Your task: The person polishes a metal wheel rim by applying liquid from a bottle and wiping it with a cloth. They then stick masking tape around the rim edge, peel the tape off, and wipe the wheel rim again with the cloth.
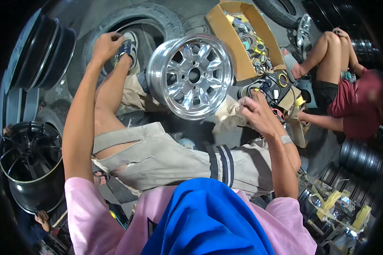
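Observation:
A shiny polished alloy wheel [194,76] stands between my legs, its spoked face turned up towards me. Beige cloth [229,114] lies against its lower right side, and more of that cloth shows at its left. My right hand [256,115] is closed at the cloth's edge, fingers bent, apparently gripping it. Away from the wheel, over by my shoe [130,49], is my left hand [106,46]. Its fingers are curled together; whatever they may hold is hidden. Neither hand touches the wheel's metal.
A tyre [157,17] lies behind the wheel. The cardboard box [222,40] beside it holds assorted tools and pads. Dark rims [30,155] stand at the left. Another person in a red shirt [361,102] sits at the right, near cables and more rims [357,159].

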`<state>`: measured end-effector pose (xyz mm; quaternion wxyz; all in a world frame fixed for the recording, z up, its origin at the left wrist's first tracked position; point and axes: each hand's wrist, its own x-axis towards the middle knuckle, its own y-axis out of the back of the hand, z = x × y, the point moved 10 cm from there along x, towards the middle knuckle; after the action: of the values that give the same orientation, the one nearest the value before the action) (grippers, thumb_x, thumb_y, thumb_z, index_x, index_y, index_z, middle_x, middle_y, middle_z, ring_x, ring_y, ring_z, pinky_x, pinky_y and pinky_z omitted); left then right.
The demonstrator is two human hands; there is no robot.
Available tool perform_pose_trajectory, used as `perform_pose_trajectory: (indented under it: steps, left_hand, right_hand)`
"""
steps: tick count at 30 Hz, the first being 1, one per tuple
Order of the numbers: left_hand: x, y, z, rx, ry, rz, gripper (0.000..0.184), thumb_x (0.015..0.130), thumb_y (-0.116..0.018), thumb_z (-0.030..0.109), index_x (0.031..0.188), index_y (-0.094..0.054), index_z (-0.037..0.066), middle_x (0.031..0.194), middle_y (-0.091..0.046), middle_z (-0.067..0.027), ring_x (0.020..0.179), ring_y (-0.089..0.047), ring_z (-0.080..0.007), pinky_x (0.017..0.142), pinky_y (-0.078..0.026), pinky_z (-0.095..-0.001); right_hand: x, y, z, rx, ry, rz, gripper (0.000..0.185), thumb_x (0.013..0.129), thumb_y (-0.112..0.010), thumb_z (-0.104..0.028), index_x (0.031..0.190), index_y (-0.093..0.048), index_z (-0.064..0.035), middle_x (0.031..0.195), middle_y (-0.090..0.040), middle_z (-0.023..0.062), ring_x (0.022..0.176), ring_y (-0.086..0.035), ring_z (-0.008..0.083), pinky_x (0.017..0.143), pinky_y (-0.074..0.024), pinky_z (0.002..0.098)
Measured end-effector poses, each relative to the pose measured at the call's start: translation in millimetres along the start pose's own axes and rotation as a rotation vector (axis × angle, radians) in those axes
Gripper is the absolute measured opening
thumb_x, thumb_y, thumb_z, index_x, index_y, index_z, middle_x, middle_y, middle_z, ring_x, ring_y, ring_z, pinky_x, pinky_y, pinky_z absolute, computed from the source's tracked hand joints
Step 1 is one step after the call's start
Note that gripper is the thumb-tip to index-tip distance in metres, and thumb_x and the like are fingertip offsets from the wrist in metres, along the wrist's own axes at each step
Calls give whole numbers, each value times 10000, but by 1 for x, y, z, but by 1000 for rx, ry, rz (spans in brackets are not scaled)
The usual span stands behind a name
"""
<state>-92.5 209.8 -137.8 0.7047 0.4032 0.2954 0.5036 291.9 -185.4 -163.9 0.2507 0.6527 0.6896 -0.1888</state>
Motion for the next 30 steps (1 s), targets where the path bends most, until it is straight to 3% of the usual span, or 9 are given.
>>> perform_pose_trajectory:
  steps: [4, 7, 9, 13, 17, 18, 23, 25, 30]
  left_hand:
    - [-65, -10, 185, -497, -315, -257, 378, 974, -703, 344, 1188, -751, 35, 1089, -754, -97, 1063, -672, -172, 966, -510, -347]
    - [-137, -45, 276, -493, -538, -592, 748, 808, -854, 483, 1392, -628, 74, 1277, -683, -154, 1223, -623, -280, 1056, -471, -423]
    - [-168, -59, 308, -583, -646, -695, 680, 838, -844, 405, 1394, -622, 83, 1357, -637, -186, 1298, -583, -304, 1094, -446, -423]
    - [-163, -67, 322, -628, -712, -684, 384, 917, -739, 250, 1217, -674, 19, 1256, -682, -149, 1139, -618, -225, 999, -485, -384]
    - [-144, -50, 315, -1022, -397, -749, 187, 984, -606, 185, 976, -666, 7, 1089, -729, -57, 955, -593, -123, 889, -491, -326]
    - [-139, -42, 320, -1044, -510, -697, 198, 1011, -557, 195, 930, -644, 37, 1036, -730, -35, 950, -593, -101, 872, -493, -305]
    - [-152, -43, 331, -814, -551, -621, 306, 950, -749, 278, 1091, -679, 15, 1136, -686, -64, 971, -612, -148, 917, -484, -306]
    - [-160, -43, 342, -690, -751, -491, 316, 965, -737, 280, 1128, -697, 12, 1136, -688, -66, 979, -619, -156, 905, -491, -323]
    - [-151, -46, 343, -772, -658, -583, 336, 1010, -679, 304, 1095, -708, -19, 1048, -700, -70, 967, -609, -141, 894, -484, -323]
  right_hand:
    - [-19, 2, -68, 56, 179, 118, 162, 993, -652, -185, 1085, -652, -53, 923, -604, -50, 829, -530, 44, 715, -415, 219]
    - [-27, -7, -100, 218, 260, 104, 174, 995, -657, -177, 1111, -649, -48, 984, -636, -33, 876, -548, 48, 782, -437, 220]
    - [-35, -10, -120, 297, 325, 78, 159, 996, -651, -156, 1103, -648, -38, 1015, -642, -22, 913, -550, 53, 829, -443, 233]
    - [-46, 12, -142, -2, 551, 237, 142, 999, -641, -130, 1109, -633, -41, 1001, -614, -29, 936, -546, 53, 841, -435, 228]
    - [-56, 36, -126, 303, 490, 353, 95, 1000, -632, -113, 1075, -632, -55, 989, -604, -37, 924, -543, 45, 827, -429, 210]
    - [-54, 39, -123, 354, 490, 376, 82, 1005, -623, -102, 1073, -633, -58, 980, -608, -36, 910, -548, 46, 813, -442, 216]
    - [-50, 17, -138, 177, 519, 295, 111, 1017, -618, -110, 1083, -652, -28, 983, -629, -20, 905, -556, 58, 815, -458, 230]
    - [-47, 8, -144, 60, 507, 272, 128, 1022, -620, -118, 1085, -660, -14, 984, -639, -12, 908, -558, 62, 823, -459, 232]
    - [-52, 13, -157, -18, 547, 344, 175, 1025, -638, -140, 1092, -671, 18, 966, -664, 15, 908, -599, 82, 839, -487, 246]
